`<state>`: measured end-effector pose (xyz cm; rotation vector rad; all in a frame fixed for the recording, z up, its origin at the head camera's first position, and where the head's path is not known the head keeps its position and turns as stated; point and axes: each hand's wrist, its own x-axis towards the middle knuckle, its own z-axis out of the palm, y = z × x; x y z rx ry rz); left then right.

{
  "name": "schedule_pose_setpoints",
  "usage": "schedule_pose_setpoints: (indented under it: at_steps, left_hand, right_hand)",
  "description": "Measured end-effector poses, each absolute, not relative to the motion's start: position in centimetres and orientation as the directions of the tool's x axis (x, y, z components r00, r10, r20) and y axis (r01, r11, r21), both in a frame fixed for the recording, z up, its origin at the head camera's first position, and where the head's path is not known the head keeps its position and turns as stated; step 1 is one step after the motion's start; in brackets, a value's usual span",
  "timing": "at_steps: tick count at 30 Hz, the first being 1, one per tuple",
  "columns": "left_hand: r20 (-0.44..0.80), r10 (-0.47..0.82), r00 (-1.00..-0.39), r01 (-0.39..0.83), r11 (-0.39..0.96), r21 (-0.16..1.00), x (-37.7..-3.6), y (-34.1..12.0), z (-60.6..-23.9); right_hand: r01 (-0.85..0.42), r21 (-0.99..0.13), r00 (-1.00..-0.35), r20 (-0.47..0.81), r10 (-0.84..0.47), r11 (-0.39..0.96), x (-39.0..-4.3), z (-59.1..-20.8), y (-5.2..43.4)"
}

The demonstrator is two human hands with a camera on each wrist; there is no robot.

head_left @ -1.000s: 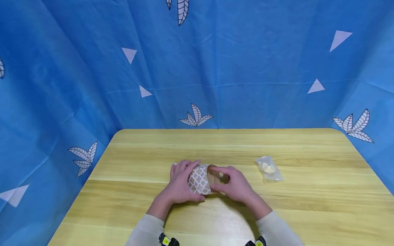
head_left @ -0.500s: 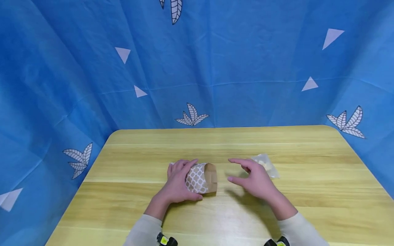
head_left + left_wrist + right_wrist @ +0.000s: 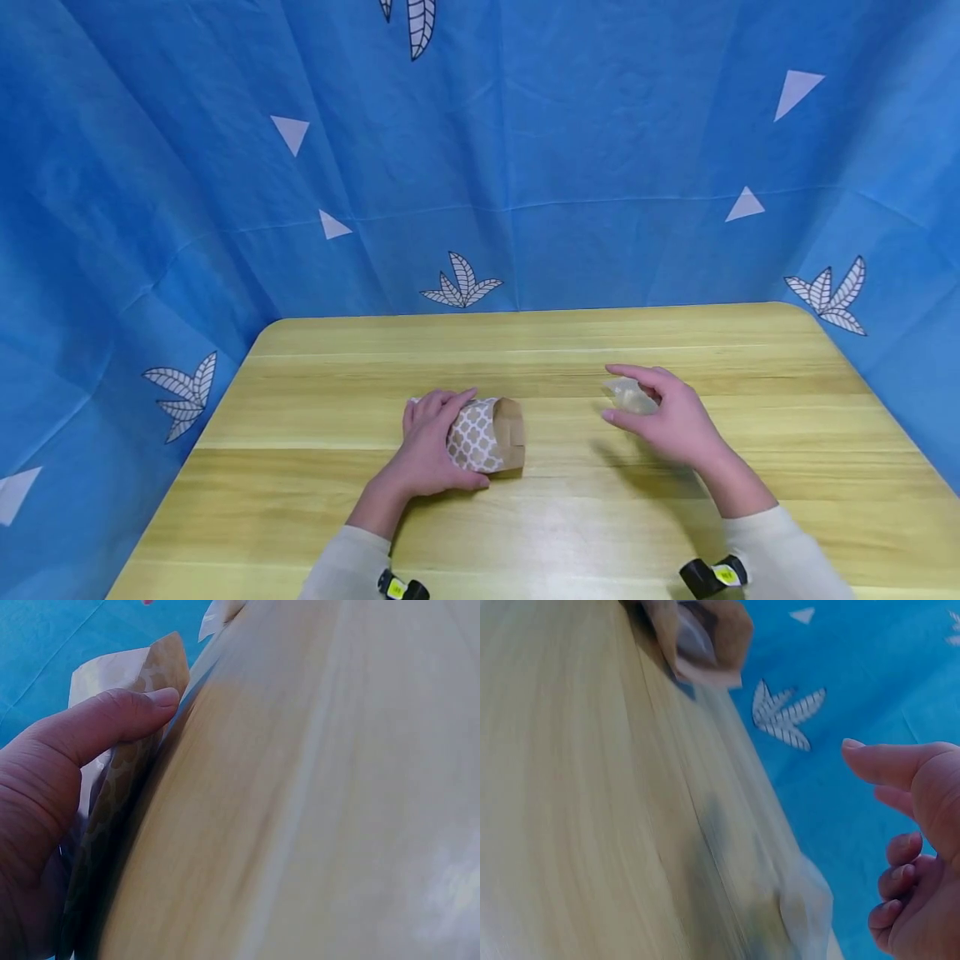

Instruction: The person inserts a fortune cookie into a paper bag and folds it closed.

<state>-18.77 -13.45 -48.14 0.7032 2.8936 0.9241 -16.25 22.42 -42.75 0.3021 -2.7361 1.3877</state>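
**Paper bag held open as a hand closes on a clear packet**

Paper, patterned white on brown, fills the left hand (image 3: 431, 454), whose fingers and thumb curl round the bag (image 3: 487, 433) lying on its side at mid-counter, mouth facing right. The right hand (image 3: 675, 417) hovers with fingers loosely spread over the clear packet (image 3: 626, 396), touching it at most, not gripping. The thin, slippery packet could slide away, or the bag's mouth could sag shut. Beneath lies a wooden counter (image 3: 570, 517), before a blue cloth backdrop (image 3: 525, 150).
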Motion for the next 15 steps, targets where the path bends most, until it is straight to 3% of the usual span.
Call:
schedule_pose_setpoints:
  at_steps: [15]
  left_hand:
    - [0.105,0.418,-0.903,0.401,0.727,0.557,-18.7,-13.5,-48.2]
  right_hand:
    - [-0.141,-0.772,-0.988,0.073,-0.133,0.62,-16.8,-44.5,26.8]
